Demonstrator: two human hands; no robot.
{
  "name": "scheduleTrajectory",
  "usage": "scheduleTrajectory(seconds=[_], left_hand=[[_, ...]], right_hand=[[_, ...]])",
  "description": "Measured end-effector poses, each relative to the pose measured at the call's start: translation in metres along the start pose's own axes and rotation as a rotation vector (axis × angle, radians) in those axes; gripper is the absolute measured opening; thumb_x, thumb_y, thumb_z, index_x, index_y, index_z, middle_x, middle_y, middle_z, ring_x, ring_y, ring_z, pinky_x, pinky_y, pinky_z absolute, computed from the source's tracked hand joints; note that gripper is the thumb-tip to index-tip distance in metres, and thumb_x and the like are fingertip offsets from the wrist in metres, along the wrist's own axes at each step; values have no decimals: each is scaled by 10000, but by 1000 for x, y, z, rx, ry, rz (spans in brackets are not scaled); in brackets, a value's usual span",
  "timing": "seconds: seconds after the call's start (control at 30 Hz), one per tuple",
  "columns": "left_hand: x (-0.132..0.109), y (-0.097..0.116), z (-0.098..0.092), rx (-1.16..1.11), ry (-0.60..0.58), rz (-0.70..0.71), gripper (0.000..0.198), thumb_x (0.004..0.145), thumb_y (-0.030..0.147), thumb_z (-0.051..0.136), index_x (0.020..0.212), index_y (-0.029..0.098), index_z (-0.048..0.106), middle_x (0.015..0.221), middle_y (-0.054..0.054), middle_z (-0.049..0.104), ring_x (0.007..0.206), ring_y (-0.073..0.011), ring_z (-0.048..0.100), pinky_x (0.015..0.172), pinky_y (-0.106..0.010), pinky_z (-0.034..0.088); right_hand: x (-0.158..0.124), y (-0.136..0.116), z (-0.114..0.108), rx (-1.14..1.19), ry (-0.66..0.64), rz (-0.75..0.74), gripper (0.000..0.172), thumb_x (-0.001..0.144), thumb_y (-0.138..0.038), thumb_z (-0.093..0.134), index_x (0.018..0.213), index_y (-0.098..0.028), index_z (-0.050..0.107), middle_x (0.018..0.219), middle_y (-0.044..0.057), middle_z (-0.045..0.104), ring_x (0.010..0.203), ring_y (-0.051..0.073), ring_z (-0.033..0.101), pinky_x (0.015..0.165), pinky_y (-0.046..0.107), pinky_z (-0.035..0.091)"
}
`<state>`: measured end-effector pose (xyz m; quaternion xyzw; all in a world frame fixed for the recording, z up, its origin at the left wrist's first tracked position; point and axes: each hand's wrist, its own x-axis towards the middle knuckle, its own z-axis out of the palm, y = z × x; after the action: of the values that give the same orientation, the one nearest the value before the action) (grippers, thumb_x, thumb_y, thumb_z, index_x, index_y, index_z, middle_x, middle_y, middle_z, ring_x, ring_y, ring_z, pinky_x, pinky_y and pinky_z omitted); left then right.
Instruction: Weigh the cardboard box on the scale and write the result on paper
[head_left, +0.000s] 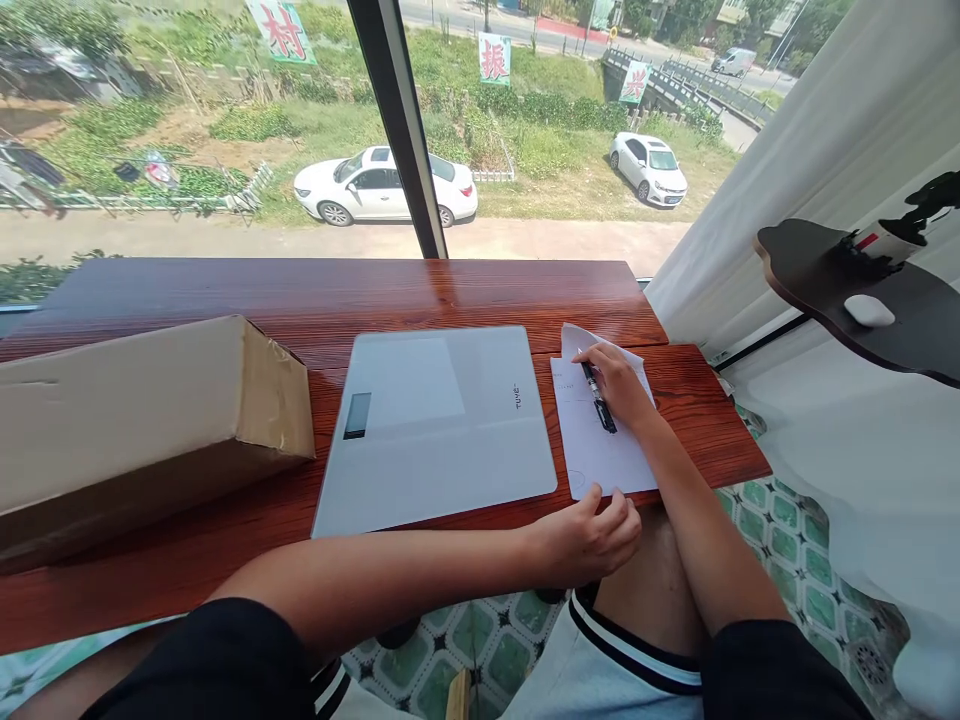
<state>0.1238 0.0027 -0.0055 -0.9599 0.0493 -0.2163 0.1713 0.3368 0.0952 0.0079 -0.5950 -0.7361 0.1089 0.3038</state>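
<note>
My right hand (pixel 618 384) rests on the white paper sheets (pixel 585 460) at the table's right side. Its fingers are bent together at the far end of a black marker pen (pixel 600 402), whose other end points back toward me. The upper sheet curls up behind the knuckles. My left hand (pixel 589 538) reaches across in front of me, just off the table's near edge by the paper's lower edge. The fingers are loosely curled and apart, with nothing in them. Left of the paper lies a flat pale glass scale (pixel 442 430) with a small grey display.
A long cardboard box (pixel 150 430) covers the left part of the reddish wooden table (pixel 330 285). A dark shelf (pixel 817 270) with a white mouse-shaped object (pixel 869 310) juts in at right, before a white curtain (pixel 795 130). Windows lie behind the table.
</note>
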Motion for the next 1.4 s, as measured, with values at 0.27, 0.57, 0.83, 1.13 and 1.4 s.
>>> scheduleTrajectory(seconds=[0.27,0.57,0.83,1.13,1.4], left_hand=[[-1,2,6,19,31,-24,380,993,309,413,1193,124,679,1235,-150,617,1117,-272,579,860,-411,525],[-3,-3,3,59,-8,57,330,985,290,468,1195,151,682,1258,-151,627,1118,-273,599,853,-404,525],[-5,-9,-11,-16,-89,60,320,967,234,472,1201,156,677,1308,-131,628,1224,-265,579,960,-398,507],[-19,-23,-49,-47,88,62,221,945,253,562,1077,173,720,1170,-87,690,1163,-233,598,931,-352,510],[-51,-55,-102,73,193,-31,205,903,263,612,1055,153,694,996,-41,676,944,-168,599,811,-321,488]], right_hand=[[-2,-1,3,-188,-74,-8,437,964,-18,349,1205,-206,661,1135,78,645,1095,263,562,984,429,445],[-3,-3,10,-298,-114,1,483,989,-43,368,1311,-239,670,1235,101,603,1134,275,562,998,460,453],[0,-13,10,-296,56,-61,512,963,0,376,1320,-231,661,1281,95,601,1179,274,558,998,431,434],[5,-33,11,-251,281,-247,222,1070,-273,460,1111,-200,665,1014,15,710,968,205,603,842,359,372],[3,-53,21,-304,257,-316,230,1058,-227,464,893,-177,615,876,20,677,849,184,553,798,344,329]])
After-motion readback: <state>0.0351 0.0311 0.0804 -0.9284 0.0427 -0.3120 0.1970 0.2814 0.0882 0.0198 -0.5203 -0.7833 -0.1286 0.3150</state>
